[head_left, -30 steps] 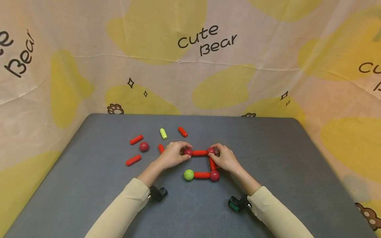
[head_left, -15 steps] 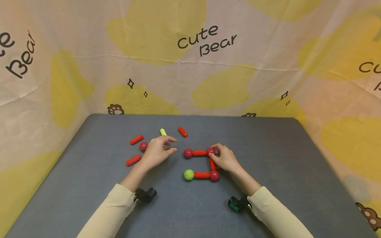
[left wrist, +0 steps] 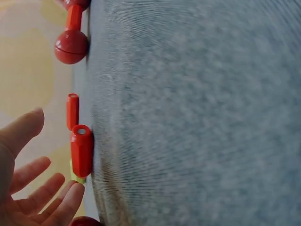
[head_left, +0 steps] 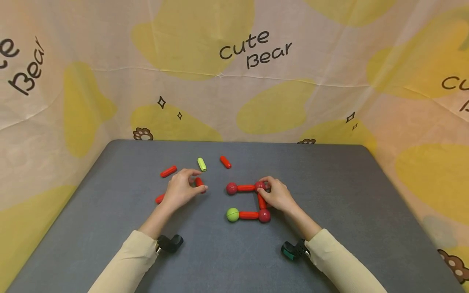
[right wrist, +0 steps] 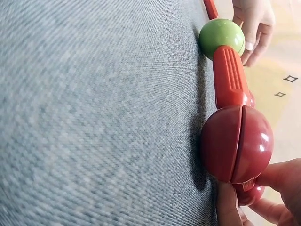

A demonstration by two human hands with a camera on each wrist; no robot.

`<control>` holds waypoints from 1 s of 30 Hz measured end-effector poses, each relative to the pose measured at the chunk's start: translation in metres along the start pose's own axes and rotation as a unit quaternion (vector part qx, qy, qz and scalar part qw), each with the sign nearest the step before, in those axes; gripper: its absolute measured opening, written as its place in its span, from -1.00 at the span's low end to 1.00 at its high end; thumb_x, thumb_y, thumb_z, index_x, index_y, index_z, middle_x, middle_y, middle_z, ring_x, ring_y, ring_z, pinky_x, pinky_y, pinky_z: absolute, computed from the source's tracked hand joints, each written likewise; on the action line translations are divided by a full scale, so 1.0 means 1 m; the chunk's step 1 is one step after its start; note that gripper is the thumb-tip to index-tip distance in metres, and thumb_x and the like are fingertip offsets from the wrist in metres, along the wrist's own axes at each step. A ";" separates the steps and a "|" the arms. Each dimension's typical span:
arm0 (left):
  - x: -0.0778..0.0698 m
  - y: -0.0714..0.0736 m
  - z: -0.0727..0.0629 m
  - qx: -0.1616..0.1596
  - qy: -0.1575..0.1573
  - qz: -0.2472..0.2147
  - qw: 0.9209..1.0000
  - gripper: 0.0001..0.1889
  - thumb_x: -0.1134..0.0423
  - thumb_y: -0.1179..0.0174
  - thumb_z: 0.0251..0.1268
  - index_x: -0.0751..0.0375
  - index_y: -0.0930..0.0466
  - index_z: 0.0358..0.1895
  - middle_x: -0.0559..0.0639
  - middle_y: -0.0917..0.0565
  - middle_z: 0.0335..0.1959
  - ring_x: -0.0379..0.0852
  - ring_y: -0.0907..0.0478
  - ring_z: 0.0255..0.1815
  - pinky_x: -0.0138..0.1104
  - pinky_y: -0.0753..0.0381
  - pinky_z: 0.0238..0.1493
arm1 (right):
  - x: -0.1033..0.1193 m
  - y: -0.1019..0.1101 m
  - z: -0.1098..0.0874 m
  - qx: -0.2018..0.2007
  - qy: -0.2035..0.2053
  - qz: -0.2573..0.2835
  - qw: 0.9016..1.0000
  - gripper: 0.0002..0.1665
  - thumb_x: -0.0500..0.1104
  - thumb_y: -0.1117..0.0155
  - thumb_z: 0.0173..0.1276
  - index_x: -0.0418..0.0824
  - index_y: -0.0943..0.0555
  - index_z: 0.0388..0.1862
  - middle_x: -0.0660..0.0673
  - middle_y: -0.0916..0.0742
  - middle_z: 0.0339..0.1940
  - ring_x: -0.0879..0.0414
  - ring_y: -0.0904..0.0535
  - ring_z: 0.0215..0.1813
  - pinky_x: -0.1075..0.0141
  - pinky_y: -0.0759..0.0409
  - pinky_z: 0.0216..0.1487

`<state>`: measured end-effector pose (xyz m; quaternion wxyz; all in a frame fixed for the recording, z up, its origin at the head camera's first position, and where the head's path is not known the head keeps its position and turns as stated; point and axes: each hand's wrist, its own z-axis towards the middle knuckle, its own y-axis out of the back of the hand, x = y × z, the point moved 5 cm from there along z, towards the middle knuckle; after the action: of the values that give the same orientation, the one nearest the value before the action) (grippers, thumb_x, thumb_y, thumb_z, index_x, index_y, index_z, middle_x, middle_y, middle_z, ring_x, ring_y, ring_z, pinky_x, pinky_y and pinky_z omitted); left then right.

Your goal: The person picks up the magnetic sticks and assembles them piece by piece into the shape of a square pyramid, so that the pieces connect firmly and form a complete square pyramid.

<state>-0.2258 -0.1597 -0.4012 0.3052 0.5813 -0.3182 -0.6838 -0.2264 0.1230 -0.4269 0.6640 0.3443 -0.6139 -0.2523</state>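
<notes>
My left hand (head_left: 179, 188) has its thumb and fingers spread around a loose red magnetic rod (head_left: 198, 182). In the left wrist view a gap shows between the thumb and that rod (left wrist: 82, 151), which has a metal spot in its end. With thumb and fingers, my right hand (head_left: 277, 195) holds the back right red ball (head_left: 259, 186) of a C-shaped frame. Red rods join this ball to another red ball (head_left: 231, 188) on its left and to a front red ball (head_left: 264, 215). From there a red rod (head_left: 249, 215) runs left to a green ball (head_left: 232, 214).
Loose on the grey table (head_left: 329, 183) lie a yellow-green rod (head_left: 202, 164), a red rod (head_left: 225, 162) at the back, and a red rod (head_left: 168, 171) farther left. Another red rod (head_left: 159, 198) is partly behind the left hand. A printed cloth (head_left: 271, 106) hangs behind the table.
My left hand has let go of the frame's back left red ball and moved left to the loose red rod. The right hand and the frame have stayed in place.
</notes>
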 end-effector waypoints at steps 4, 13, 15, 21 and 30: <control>0.004 -0.003 0.000 0.012 0.011 0.007 1.000 -0.44 0.08 -0.41 -0.10 0.22 -0.56 0.04 0.19 -0.54 -0.02 0.03 -0.61 -0.18 0.03 -0.43 -0.11 | -0.001 0.000 0.000 -0.001 0.002 0.000 1.000 -0.63 -0.12 -0.27 0.20 -0.25 -0.55 -0.03 -0.16 -0.63 -0.30 0.04 -0.48 -0.31 0.22 -0.43 -0.33; 0.007 -0.008 0.004 0.045 -0.021 0.001 0.999 -0.48 0.17 -0.41 -0.09 0.24 -0.57 0.03 0.14 -0.59 -0.03 0.01 -0.58 -0.15 -0.08 -0.47 -0.10 | -0.001 -0.001 0.000 -0.001 0.000 0.005 1.000 -0.64 -0.13 -0.27 0.20 -0.24 -0.56 -0.03 -0.16 -0.62 -0.31 0.05 -0.48 -0.32 0.23 -0.42 -0.33; 0.007 -0.008 0.005 0.052 -0.029 0.001 0.998 -0.52 0.20 -0.41 -0.09 0.23 -0.59 0.00 0.13 -0.61 -0.07 0.01 -0.56 -0.16 -0.12 -0.46 -0.11 | -0.001 -0.001 0.000 -0.003 -0.001 0.005 1.000 -0.64 -0.13 -0.27 0.20 -0.24 -0.56 -0.03 -0.16 -0.62 -0.31 0.05 -0.48 -0.32 0.23 -0.42 -0.33; 0.008 -0.010 0.007 0.061 -0.038 0.007 0.997 -0.61 0.27 -0.39 -0.10 0.21 -0.64 -0.08 0.09 -0.63 -0.19 -0.05 -0.53 -0.26 -0.21 -0.45 -0.20 | -0.001 -0.001 0.000 -0.004 -0.001 0.005 1.000 -0.63 -0.13 -0.27 0.20 -0.25 -0.56 -0.03 -0.17 -0.61 -0.31 0.05 -0.47 -0.34 0.25 -0.41 -0.35; 0.005 -0.014 0.009 0.071 -0.047 0.015 0.996 -0.71 0.24 -0.37 -0.07 0.18 -0.68 -0.18 0.05 -0.64 -0.30 -0.08 -0.51 -0.32 -0.23 -0.44 -0.26 | -0.001 -0.001 -0.001 -0.007 0.003 0.003 1.000 -0.64 -0.13 -0.27 0.21 -0.24 -0.56 -0.03 -0.17 -0.62 -0.29 0.05 -0.48 -0.31 0.22 -0.43 -0.33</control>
<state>-0.2357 -0.1541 -0.4139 0.2584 0.5637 -0.3889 -0.6813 -0.2256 0.1238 -0.4282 0.6691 0.3388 -0.6110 -0.2534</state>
